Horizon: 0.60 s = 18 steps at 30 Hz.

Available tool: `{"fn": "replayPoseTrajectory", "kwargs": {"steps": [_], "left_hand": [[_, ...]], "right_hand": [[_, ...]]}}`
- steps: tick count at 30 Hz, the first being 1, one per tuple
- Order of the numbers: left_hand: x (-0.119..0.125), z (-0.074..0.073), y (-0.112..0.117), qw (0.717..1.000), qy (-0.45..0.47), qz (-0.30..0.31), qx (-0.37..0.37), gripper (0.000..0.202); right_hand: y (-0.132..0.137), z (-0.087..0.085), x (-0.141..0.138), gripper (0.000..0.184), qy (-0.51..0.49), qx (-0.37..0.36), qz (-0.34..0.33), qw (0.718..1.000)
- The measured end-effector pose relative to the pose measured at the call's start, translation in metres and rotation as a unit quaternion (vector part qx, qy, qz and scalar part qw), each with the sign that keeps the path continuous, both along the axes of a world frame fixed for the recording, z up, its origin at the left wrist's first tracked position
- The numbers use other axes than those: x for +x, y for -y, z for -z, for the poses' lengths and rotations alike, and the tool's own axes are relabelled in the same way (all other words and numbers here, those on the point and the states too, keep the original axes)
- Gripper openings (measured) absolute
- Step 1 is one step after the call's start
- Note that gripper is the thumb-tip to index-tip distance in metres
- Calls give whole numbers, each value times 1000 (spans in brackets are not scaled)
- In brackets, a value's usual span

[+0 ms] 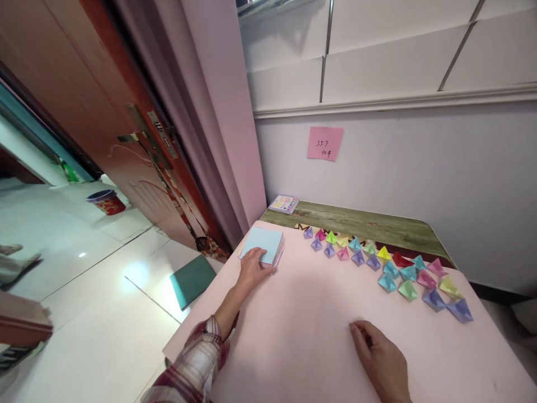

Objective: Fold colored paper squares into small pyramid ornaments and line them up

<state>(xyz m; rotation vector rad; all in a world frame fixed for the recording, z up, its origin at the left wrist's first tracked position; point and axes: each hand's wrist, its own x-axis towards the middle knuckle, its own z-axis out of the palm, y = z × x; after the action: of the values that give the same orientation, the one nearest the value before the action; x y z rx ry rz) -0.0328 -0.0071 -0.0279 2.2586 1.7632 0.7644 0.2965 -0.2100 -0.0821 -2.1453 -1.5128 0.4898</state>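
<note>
A stack of coloured square paper [264,240] lies at the far left corner of the pink tabletop, a light blue sheet uppermost. My left hand [253,268] is at its near right corner, fingers bent over the top sheet and thumb by the edge. Lower right, my right hand [381,358] rests loosely curled on the table, thumb against the bent fingers, with nothing visible in it. Several small folded paper boats [408,273] with peaked middles stand in rows along the table's far right side, in purple, pink, green, yellow, blue and red. Neither hand touches them.
Behind the pink tabletop [302,330] is a green wood-patterned surface [361,218] with a small printed pack [284,204] on it. A pink note [325,144] hangs on the wall. At left are a brown door [126,112], a dark green flat object [193,281] and a bucket [106,202].
</note>
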Motion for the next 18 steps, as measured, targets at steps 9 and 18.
{"fn": "replayPoseTrajectory", "kwargs": {"steps": [9, 18], "left_hand": [[-3, -2, 0, 994, 105, -6, -27, 43], [-2, 4, -5, 980, 186, -35, -63, 35]], "right_hand": [[1, -1, 0, 32, 7, -8, -1, 1000], [2, -5, -2, 32, 4, 20, 1, 1000]]}}
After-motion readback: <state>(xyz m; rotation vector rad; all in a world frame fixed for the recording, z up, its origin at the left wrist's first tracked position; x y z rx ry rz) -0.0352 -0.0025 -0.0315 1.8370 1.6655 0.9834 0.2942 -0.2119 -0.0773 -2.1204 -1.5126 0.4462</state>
